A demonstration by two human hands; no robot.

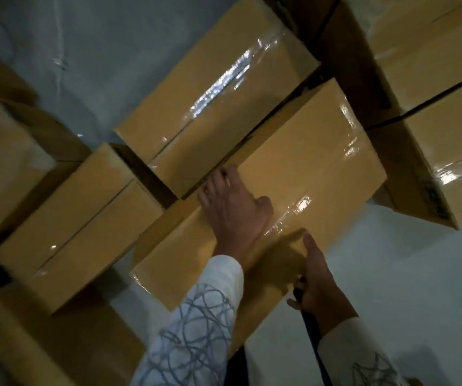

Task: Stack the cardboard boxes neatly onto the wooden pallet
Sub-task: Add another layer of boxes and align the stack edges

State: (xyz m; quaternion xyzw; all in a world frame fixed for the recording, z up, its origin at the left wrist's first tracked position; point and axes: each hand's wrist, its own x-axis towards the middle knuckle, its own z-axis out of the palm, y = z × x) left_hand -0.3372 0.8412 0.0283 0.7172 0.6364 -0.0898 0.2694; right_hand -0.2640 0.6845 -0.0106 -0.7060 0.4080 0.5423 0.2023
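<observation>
Grabbing stage: your left hand [232, 204] hooks fingers over far edge of box [307, 162], right hand [319, 285] pinches near edge, thumb on top. Next up, probably: lift level, clear neighbor boxes [210, 87]. Pallet not in view.

beyond the left hand [232, 207], whose fingers hook over the far edge of the taped box [302, 168], only a narrow dark gap parts that box from the next box [216, 93], leaving tight room for fingers. left of the left hand a side box [76, 227] sits close, its corner near the taped box. right of the right hand [319, 285], which grips the near edge, bare grey floor [405, 274] lies open. further right and beyond, a stack of boxes [441, 112] blocks the way. a black strap [312, 327] hangs just below the right hand.
</observation>
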